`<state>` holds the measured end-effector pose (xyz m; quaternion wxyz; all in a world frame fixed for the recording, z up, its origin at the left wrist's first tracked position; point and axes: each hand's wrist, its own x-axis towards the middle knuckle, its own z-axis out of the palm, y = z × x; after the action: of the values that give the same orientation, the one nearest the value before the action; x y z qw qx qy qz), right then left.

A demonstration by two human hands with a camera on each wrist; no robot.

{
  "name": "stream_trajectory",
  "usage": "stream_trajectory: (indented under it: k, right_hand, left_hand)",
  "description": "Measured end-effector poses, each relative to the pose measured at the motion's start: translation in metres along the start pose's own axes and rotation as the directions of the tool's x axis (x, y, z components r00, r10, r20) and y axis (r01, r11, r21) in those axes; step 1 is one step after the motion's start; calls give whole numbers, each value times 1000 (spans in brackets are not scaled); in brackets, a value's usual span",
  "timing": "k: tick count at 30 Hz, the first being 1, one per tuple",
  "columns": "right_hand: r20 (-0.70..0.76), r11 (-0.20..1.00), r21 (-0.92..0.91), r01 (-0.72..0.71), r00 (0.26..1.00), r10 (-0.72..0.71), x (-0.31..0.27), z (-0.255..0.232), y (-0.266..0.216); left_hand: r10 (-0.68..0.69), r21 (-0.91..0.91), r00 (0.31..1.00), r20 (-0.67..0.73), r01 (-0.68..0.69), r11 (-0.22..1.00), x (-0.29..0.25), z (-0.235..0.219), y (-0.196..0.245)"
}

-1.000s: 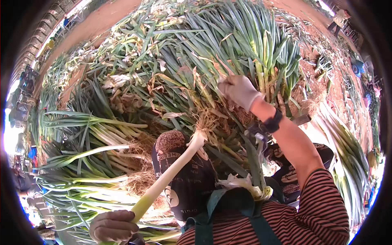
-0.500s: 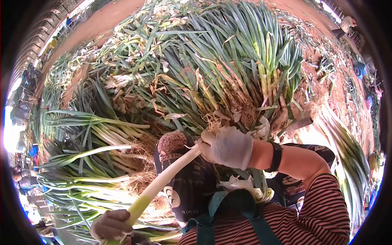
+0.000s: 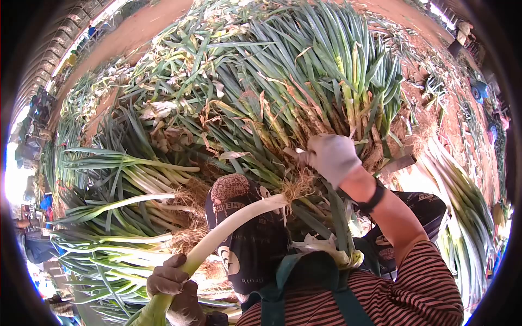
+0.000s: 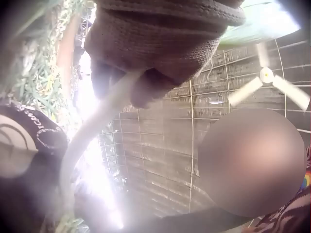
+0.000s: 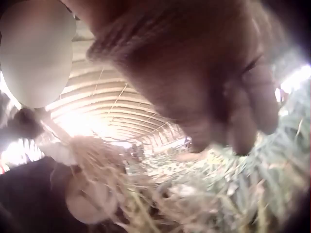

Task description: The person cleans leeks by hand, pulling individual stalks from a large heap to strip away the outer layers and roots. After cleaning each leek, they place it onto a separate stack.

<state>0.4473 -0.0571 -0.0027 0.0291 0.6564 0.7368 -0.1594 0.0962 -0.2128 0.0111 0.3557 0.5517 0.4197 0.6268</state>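
Observation:
A long green onion [image 3: 225, 229] with a thick white stalk slants across the head view, its roots [image 3: 296, 187] toward the pile. My gloved left hand [image 3: 166, 280] grips it near its green part, fingers curled round it; the left wrist view shows the stalk [image 4: 99, 124] below the glove. Up and right of the roots, apart from them, is my gloved right hand [image 3: 333, 158], its fingers bent beside a pale strip [image 3: 293, 154] at the pile's edge. In the right wrist view those fingers [image 5: 243, 121] are dark and blurred, so I cannot tell whether they hold anything.
A big heap of green onions [image 3: 321, 60] lies ahead, with dry leaf scraps around it. Rooted onions [image 3: 130, 201] are laid at the left, cleaner ones [image 3: 462, 206] at the right. My knee in dark printed cloth [image 3: 255, 239] is under the held stalk.
My right hand came down from the pile to the root end, then moved off up and right. My left hand shifted slightly rightward with the onion, whose root end swung right.

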Motion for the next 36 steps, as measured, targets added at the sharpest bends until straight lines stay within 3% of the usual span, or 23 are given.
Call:
stream_trajectory:
  k: [3,5,9,11,13,19,23,25,26,29,31,32,33,34,35,36]
  right_hand:
    - [-190,943,159,292,946,-261,-37,0,-15]
    - [-336,845,225,484,853,-399,-44,20,-33]
    - [-44,874,234,425,903,-427,-39,29,-48]
    - [30,893,165,419,903,-429,-40,28,-49]
    - [20,892,135,431,899,-437,-44,32,-53]
    - [-90,869,246,429,903,-420,-47,51,-50]
    - [-184,896,248,367,926,-329,-51,67,-57]
    - [-26,906,333,260,963,-267,-35,66,-48]
    - [56,907,371,201,970,-238,-25,67,-42]
    - [167,984,-158,86,984,-59,11,110,9]
    - [110,990,130,46,992,-61,0,65,6]
    - [91,961,275,23,995,-50,-13,46,5]
    - [-128,815,487,314,949,-289,-23,43,0]
    - [-393,556,587,588,808,-440,-35,42,-12]
    - [-410,541,560,627,778,-476,-53,33,-30]
    - [-125,663,530,528,822,-555,-57,18,-50]
  left_hand:
    - [-30,68,998,-59,34,997,-3,2,2]
    - [37,116,999,-7,-36,993,3,8,1]
    - [151,69,973,173,-165,984,10,-8,-5]
    - [119,65,987,108,-126,990,6,-6,-5]
    - [68,52,996,62,-71,996,6,-5,-4]
    - [-89,-361,996,30,94,928,6,-10,-17]
    - [-202,-383,974,-98,151,911,-4,-10,-28]
    - [-269,-476,951,-154,167,863,-11,-33,-47]
    - [-328,-348,924,-196,248,904,-13,-37,-49]
    - [-350,-279,922,-165,297,913,-17,-48,-36]
    - [-302,-73,939,-163,294,953,-14,-54,-34]
    - [-259,119,954,-152,278,953,-14,-59,-32]
    - [-243,-102,967,-72,235,967,-8,-60,-35]
    - [-225,-322,974,10,216,922,-2,-61,-37]
    - [-272,-335,962,-27,248,909,4,-56,-37]
    - [-317,-346,946,-65,276,896,9,-52,-36]
